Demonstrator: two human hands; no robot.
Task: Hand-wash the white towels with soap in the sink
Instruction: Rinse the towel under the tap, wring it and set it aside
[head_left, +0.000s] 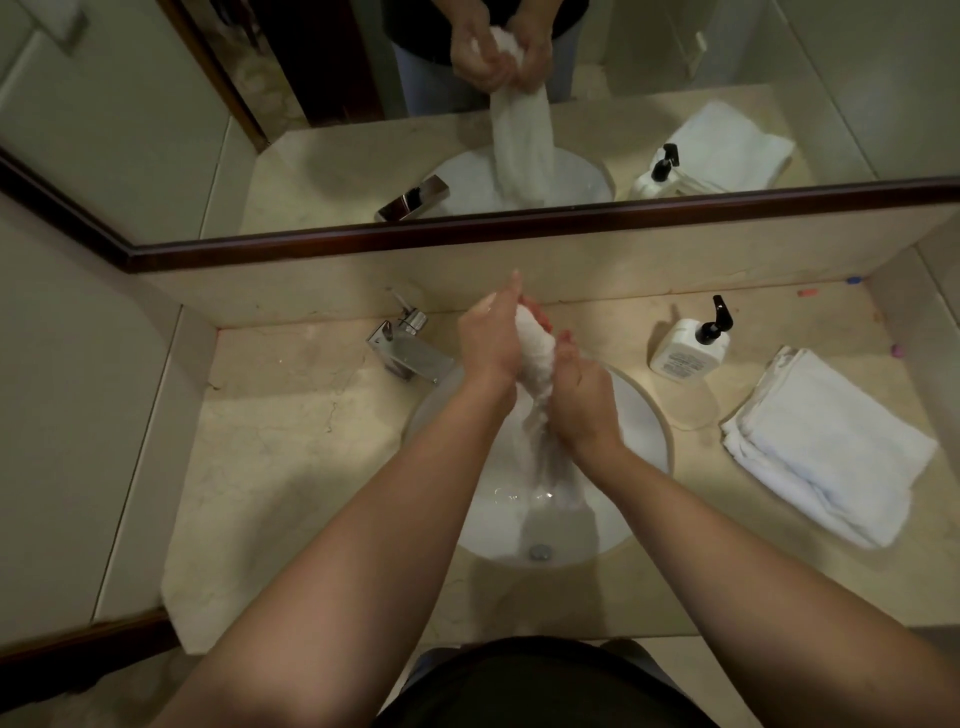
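A wet white towel (532, 348) is bunched between both my hands above the round white sink (644, 415). My left hand (488, 338) grips its upper part, fingers curled round the cloth. My right hand (582, 395) grips it lower down, and the towel's loose end (540, 467) hangs down into the basin. A white soap bottle with a black pump (688, 345) stands on the counter right of the sink. A stack of folded white towels (826, 447) lies further right.
A chrome faucet (408, 351) stands at the sink's back left. The drain (540, 552) sits near the basin's front. A dark-framed mirror (467, 228) runs along the back wall and reflects my hands. The beige stone counter (291, 441) extends left.
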